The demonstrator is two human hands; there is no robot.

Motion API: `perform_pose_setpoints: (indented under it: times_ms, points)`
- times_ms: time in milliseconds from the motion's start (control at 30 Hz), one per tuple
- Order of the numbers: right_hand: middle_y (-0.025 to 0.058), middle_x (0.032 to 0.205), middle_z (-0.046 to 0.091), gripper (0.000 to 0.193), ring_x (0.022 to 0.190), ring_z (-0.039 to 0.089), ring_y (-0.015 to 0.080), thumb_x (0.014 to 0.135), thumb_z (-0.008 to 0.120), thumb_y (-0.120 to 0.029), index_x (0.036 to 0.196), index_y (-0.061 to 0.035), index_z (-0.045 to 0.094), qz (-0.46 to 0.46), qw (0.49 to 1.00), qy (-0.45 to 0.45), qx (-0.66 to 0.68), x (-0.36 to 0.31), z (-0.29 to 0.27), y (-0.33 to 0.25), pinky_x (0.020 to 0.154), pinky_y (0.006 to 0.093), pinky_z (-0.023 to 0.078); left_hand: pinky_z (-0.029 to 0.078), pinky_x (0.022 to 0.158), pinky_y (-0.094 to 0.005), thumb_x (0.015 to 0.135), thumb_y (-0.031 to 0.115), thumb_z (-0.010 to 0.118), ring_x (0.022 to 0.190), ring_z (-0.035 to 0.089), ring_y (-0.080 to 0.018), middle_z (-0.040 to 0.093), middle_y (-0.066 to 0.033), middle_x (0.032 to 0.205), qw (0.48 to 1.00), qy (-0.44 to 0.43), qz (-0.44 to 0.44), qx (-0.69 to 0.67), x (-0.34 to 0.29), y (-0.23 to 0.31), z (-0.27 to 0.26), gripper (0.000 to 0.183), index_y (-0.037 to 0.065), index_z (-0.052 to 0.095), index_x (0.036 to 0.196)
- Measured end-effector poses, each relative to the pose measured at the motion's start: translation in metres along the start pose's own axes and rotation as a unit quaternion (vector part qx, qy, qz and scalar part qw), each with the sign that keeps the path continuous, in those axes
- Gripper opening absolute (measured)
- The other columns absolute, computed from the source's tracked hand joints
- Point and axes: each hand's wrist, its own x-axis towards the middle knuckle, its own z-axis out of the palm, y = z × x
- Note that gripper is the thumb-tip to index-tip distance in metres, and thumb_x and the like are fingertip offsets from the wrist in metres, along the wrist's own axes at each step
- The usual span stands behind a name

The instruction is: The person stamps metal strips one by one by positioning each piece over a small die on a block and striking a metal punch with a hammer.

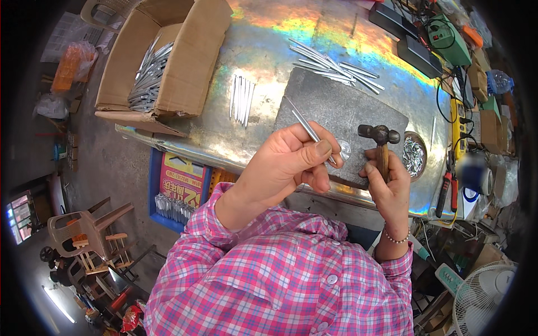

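My left hand (288, 157) pinches a slim, shiny metal rod (304, 124) between thumb and fingers. The rod tilts, with its thin pointed end up and to the left. In my right hand (389, 182) is a ball-peen hammer (380, 135), gripped by its wooden handle with the dark head upward. Both hands are over the near edge of a flat grey block (342, 106) on the metal-topped table (263, 33). A loose pile of metal rods (330, 64) lies at the block's far edge. Left of the block, several similar rods (242, 101) lie side by side.
An open cardboard box (190, 61) of rods stands at the table's left. Right of the block sits a round dish (424, 147) of small metal pieces. Pliers (445, 187), cables and a green device (450, 39) line the right side. A blue crate (158, 204) is below the near edge.
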Motion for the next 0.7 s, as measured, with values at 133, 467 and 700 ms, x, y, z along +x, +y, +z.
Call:
perform_pose_setpoints:
  times_ms: [133, 467, 700]
  points:
    - [0.0051, 0.078, 0.064, 0.020, 0.073, 0.062, 0.0098, 0.087, 0.057, -0.004, 0.106, 0.0033, 0.058, 0.026, 1.000, 0.011, 0.014, -0.0017, 0.0005, -0.0004, 0.063, 0.0243, 0.048, 0.052, 0.052, -0.0204, 0.093, 0.020, 0.060, 0.058, 0.064, -0.0112, 0.064, -0.0073, 0.084, 0.999, 0.021, -0.002, 0.038, 0.0016, -0.0015, 0.0004, 0.018, 0.003, 0.060, 0.097]
    - [0.0063, 0.075, 0.065, 0.020, 0.069, 0.063, 0.0110, 0.087, 0.058, -0.005, 0.105, 0.0032, 0.058, -0.003, 1.000, 0.020, 0.006, -0.0030, 0.0012, 0.0034, 0.061, 0.0243, 0.049, 0.047, 0.045, -0.0199, 0.090, 0.021, 0.064, 0.051, 0.059, -0.0113, 0.062, -0.0088, 0.078, 0.998, 0.028, -0.017, 0.045, 0.0044, -0.0059, 0.0004, 0.019, 0.003, 0.060, 0.091]
    - [0.0051, 0.072, 0.065, 0.019, 0.065, 0.060, 0.0085, 0.087, 0.058, -0.005, 0.105, 0.0022, 0.058, 0.003, 1.000, 0.028, 0.001, -0.0039, 0.0014, 0.0036, 0.057, 0.0230, 0.046, 0.045, 0.044, -0.0190, 0.090, 0.023, 0.065, 0.050, 0.058, -0.0092, 0.062, -0.0077, 0.077, 0.998, 0.024, -0.031, 0.046, 0.0041, -0.0070, -0.0009, 0.020, 0.003, 0.060, 0.090]
